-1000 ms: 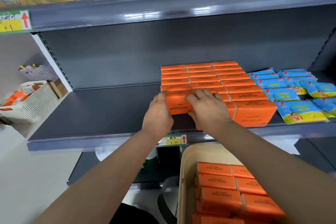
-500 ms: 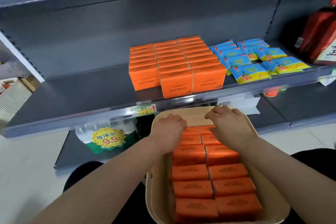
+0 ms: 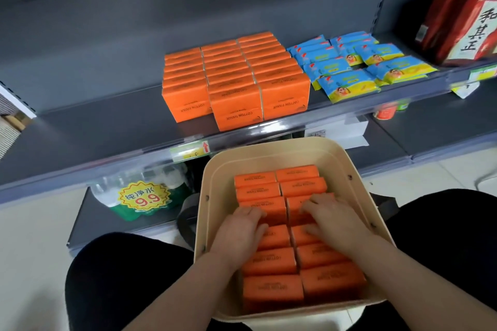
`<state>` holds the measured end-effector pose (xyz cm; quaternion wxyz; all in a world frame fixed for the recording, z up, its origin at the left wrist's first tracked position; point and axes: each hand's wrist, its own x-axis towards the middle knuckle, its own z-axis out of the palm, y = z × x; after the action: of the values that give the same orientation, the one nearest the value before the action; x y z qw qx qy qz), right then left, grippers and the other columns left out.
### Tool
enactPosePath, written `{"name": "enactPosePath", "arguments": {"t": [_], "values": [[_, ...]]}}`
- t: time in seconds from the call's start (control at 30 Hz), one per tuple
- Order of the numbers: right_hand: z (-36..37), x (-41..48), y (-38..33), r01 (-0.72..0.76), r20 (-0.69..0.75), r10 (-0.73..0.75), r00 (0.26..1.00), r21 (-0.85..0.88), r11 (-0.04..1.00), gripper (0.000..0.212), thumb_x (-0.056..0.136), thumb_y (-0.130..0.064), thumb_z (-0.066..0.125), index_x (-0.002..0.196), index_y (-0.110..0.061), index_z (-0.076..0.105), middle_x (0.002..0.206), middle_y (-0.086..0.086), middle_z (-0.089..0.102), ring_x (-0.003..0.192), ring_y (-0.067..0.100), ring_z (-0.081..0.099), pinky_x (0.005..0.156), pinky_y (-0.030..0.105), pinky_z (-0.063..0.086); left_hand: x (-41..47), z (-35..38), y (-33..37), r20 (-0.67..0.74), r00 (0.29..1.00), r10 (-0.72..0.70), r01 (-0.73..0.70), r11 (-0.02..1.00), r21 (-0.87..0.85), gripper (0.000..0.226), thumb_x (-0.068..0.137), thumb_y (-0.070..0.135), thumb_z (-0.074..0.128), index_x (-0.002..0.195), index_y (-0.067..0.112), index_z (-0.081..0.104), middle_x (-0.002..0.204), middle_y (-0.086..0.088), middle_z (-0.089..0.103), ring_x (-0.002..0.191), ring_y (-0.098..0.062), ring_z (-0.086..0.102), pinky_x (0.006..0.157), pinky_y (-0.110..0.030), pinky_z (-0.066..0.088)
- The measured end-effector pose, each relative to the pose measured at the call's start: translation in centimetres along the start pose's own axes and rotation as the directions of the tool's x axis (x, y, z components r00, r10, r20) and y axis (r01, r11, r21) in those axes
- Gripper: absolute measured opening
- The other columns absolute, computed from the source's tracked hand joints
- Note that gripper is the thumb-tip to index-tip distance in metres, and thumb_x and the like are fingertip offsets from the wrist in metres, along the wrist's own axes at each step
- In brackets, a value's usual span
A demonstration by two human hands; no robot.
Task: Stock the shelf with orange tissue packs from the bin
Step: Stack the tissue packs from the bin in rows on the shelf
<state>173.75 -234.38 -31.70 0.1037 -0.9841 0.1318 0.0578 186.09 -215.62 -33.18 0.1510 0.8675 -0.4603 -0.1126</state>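
Three rows of orange cotton-tissue packs (image 3: 236, 80) fill the dark grey shelf (image 3: 107, 126); the beige plastic bin (image 3: 269, 150) looks half full. Left hand (image 3: 239, 231) and right hand (image 3: 333, 217) press flat on packs, grasp unclear.

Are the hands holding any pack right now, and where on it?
Nothing is lifted. The left hand and right hand lie palm-down on top of the orange tissue packs in the bin; whether the fingers grip cannot be told.

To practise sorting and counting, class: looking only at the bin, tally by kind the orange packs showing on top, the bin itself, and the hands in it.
Orange tissue packs showing on top: 12
Beige bin: 1
Hands, left hand and right hand: 2
Total: 15
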Motion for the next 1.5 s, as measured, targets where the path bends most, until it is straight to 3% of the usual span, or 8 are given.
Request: {"name": "enactPosePath", "arguments": {"t": [0.17, 0.37, 0.6, 0.77, 1.0, 1.13, 1.27, 1.5], "values": [[0.4, 0.1, 0.1, 0.014, 0.103, -0.011, 0.995, -0.028, 1.000, 0.037, 0.086, -0.037, 0.059, 0.122, -0.030, 0.051, 0.123, -0.006, 0.048, 0.120, 0.016, 0.042, 0.094, 0.031, 0.032, 0.0, 0.2, -0.2, 0.030, 0.999, -0.016, 0.015, 0.999, 0.031, 0.029, 0.098, 0.038, 0.042, 0.122, 0.027, 0.052, 0.124, 0.008, 0.055, 0.113, -0.009, 0.047, 0.096, -0.029, 0.042], [1.2, 0.2, -0.3, -0.004, 0.051, 0.007, 0.999, -0.051, 0.999, 0.028, 0.094, -0.027, 0.045, 0.121, -0.028, 0.051, 0.123, -0.003, 0.052, 0.118, 0.019, 0.045, 0.096, 0.035, 0.034, 0.0, 0.4, -0.1, 0.062, 0.997, -0.051, 0.051, 0.999, 0.014, 0.030, 0.097, 0.042, 0.042, 0.123, 0.028, 0.050, 0.124, 0.008, 0.054, 0.112, -0.008, 0.048, 0.097, -0.030, 0.044], [1.1, 0.0, -0.2, -0.041, 0.092, 0.053, 0.994, -0.127, 0.991, 0.028, 0.091, -0.026, 0.051, 0.119, -0.025, 0.052, 0.126, -0.001, 0.048, 0.121, 0.020, 0.040, 0.097, 0.036, 0.033, -0.2, 0.2, 0.1, 0.153, 0.987, -0.053, 0.051, 0.999, 0.015, 0.039, 0.092, 0.047, 0.050, 0.127, 0.028, 0.047, 0.129, 0.008, 0.050, 0.117, -0.009, 0.046, 0.100, -0.028, 0.040], [0.4, -0.6, -0.3, -0.076, -0.080, 0.072, 0.994, -0.049, 0.996, 0.035, 0.087, -0.036, 0.054, 0.120, -0.029, 0.047, 0.121, -0.007, 0.053, 0.116, 0.018, 0.046, 0.096, 0.033, 0.033, 0.0, 0.2, 0.1, 0.148, 0.987, -0.054, 0.052, 0.998, 0.019, 0.038, 0.093, 0.044, 0.049, 0.128, 0.029, 0.047, 0.130, 0.008, 0.051, 0.118, -0.008, 0.047, 0.099, -0.028, 0.040], [0.1, -0.8, -0.6, -0.086, -0.403, 0.067, 0.913, -0.030, 0.996, 0.041, 0.071, -0.030, 0.076, 0.111, -0.024, 0.065, 0.099, -0.004, 0.066, 0.092, 0.021, 0.061, 0.079, 0.038, 0.047, 0.1, 0.6, 0.0, 0.218, 0.973, -0.076, 0.049, 0.991, 0.127, 0.041, 0.093, 0.033, 0.051, 0.133, 0.026, 0.044, 0.131, 0.003, 0.051, 0.120, -0.014, 0.047, 0.101, -0.033, 0.042], [-0.4, -0.7, -0.6, -0.102, -0.501, 0.062, 0.863, -0.053, 0.993, 0.043, 0.074, -0.029, 0.074, 0.114, -0.024, 0.064, 0.103, -0.003, 0.065, 0.093, 0.022, 0.060, 0.081, 0.040, 0.046, 0.0, 0.1, 0.1, 0.139, 0.988, -0.065, 0.046, 0.990, 0.132, 0.034, 0.093, 0.030, 0.051, 0.126, 0.026, 0.046, 0.128, 0.005, 0.051, 0.115, -0.014, 0.046, 0.098, -0.032, 0.043], [-0.3, -0.3, -0.2, -0.144, -0.469, 0.072, 0.880, -0.120, 0.982, 0.044, 0.069, -0.029, 0.078, 0.111, -0.025, 0.065, 0.099, -0.002, 0.066, 0.089, 0.023, 0.062, 0.079, 0.044, 0.047, -0.1, -1.9, 0.5, -0.028, 0.995, -0.091, 0.093, 0.994, 0.054, 0.031, 0.094, 0.031, 0.051, 0.124, 0.025, 0.045, 0.125, 0.005, 0.052, 0.110, -0.013, 0.047, 0.093, -0.029, 0.044], [-4.3, 2.0, -1.4, -0.094, -0.531, -0.010, 0.848, -0.168, 0.981, 0.041, 0.071, -0.025, 0.077, 0.109, -0.025, 0.065, 0.097, 0.000, 0.067, 0.090, 0.026, 0.062, 0.079, 0.046, 0.047, 0.6, -10.9, 0.6, -0.275, 0.960, -0.048, 0.051, 0.999, 0.006, 0.038, 0.092, 0.022, 0.053, 0.130, 0.022, 0.046, 0.124, 0.001, 0.054, 0.114, -0.020, 0.049, 0.090, -0.034, 0.043]]}}
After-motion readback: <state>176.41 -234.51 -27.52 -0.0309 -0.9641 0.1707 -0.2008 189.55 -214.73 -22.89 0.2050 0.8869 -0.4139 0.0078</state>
